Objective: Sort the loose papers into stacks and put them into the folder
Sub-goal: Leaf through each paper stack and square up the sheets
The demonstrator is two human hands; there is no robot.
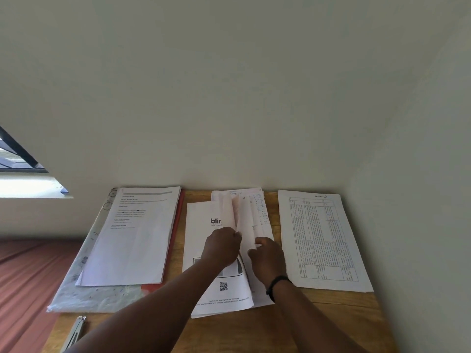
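The middle sheet (204,225) reads "blir", cut off at its three o'clock side, with a QR code (223,286) toward six o'clock.

On the wooden table (267,324), the left hand (222,248) pinched a lifted sheet (235,212) of the middle stack (204,240); the right hand (267,258) rested just beside it.

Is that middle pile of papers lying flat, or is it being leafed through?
Being leafed through. In the middle pile, one sheet stands lifted on edge, pinched by the left hand; the right hand rests beside it.
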